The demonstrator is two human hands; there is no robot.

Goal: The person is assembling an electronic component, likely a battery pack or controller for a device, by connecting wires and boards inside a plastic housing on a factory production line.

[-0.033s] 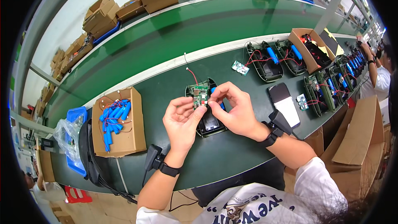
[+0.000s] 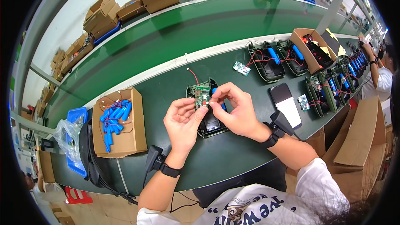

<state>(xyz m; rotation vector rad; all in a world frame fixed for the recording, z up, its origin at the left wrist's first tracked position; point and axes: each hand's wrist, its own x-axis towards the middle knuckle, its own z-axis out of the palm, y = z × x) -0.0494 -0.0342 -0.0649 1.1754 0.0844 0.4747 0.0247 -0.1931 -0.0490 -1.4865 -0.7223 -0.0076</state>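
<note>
A green circuit board [image 2: 202, 93] is pinched between the thumb and fingers of my left hand [image 2: 183, 118]. At the board's right edge, the thumb and forefinger of my right hand [image 2: 235, 110] are pressed together; what sits between them is too small to make out. Below both hands lies an open dark green housing [image 2: 211, 130], partly covered by the board and fingers. Part of a blue battery cell [image 2: 215, 91] shows in it beside my right fingers. A red wire [image 2: 193, 75] with a white plug sticks out beyond the housing's far end.
On the left stands a cardboard box [image 2: 139, 137] of wired blue cells, beside a black bag [image 2: 88, 154] and a blue tray [image 2: 77, 167]. To the right are a phone [image 2: 287, 104], a loose board [image 2: 241, 68] and several housings [image 2: 266, 68]. A person [image 2: 380, 77] works far right.
</note>
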